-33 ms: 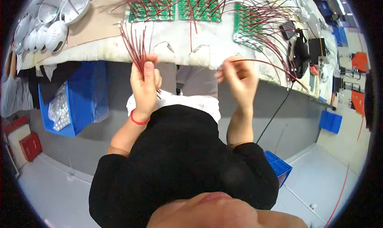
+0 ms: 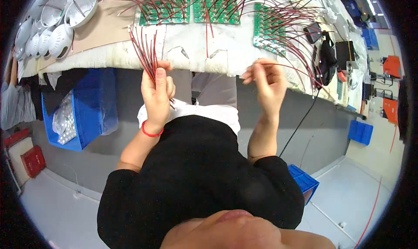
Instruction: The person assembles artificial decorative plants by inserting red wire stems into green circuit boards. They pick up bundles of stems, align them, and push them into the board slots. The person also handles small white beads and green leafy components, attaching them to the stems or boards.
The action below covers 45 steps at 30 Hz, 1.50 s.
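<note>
While my left hand [image 2: 157,89] is clenched around a bundle of dark red wires [image 2: 150,62] fanning out beyond it, my right hand [image 2: 266,80] curls by a single wire [image 2: 294,69] running off to its right; whether those fingers pinch it, I cannot tell. Green circuit boards [image 2: 220,16] lie beyond both hands.

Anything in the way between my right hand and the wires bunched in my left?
Nothing visible stands between your right hand and the dark red wires in your left hand; the table's front edge and your legs lie below.
</note>
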Tool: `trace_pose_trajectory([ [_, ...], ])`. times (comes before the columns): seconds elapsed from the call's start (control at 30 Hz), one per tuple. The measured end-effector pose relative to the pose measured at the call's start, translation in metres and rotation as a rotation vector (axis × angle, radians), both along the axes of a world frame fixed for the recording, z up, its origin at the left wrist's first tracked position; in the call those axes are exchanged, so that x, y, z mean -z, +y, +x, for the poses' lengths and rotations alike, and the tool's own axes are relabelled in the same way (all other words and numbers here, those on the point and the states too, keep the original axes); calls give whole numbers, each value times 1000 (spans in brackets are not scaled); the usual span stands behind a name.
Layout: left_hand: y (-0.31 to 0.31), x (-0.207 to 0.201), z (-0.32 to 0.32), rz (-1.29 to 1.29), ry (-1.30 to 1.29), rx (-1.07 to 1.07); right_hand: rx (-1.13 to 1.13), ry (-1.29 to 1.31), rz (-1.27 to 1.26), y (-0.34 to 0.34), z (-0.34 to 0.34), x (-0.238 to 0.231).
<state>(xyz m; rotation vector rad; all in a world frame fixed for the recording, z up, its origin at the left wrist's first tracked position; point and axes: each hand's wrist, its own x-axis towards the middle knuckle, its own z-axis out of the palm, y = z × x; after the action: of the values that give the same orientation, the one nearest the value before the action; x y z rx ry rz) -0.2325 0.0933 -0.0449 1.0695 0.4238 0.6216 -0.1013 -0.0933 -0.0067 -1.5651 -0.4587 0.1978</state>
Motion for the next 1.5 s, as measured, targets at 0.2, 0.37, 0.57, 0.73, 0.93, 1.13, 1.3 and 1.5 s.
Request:
trace_pose_trajectory([
  [0.2,-1,6,-2,-76,-39,79,323,-503,-484,-54,82,43],
  [0.37,-1,10,-3,-96,-36,96,270,-473,-452,-55,98,49],
  [0.57,0,9,0,-161,-28,94,253,-607,-521,-51,103,52],
  [0.73,-1,5,2,-194,21,81,227,-647,-537,-47,100,47],
  [0.93,1,11,3,-370,-71,91,235,-697,-582,-44,98,47],
  [1.13,4,13,4,-408,-114,34,231,-755,-631,-45,98,51],
  [1.3,0,5,6,-400,-99,-5,203,-738,-664,-44,98,49],
  [1.5,0,4,6,-453,-149,18,565,-595,-611,-26,62,46],
])
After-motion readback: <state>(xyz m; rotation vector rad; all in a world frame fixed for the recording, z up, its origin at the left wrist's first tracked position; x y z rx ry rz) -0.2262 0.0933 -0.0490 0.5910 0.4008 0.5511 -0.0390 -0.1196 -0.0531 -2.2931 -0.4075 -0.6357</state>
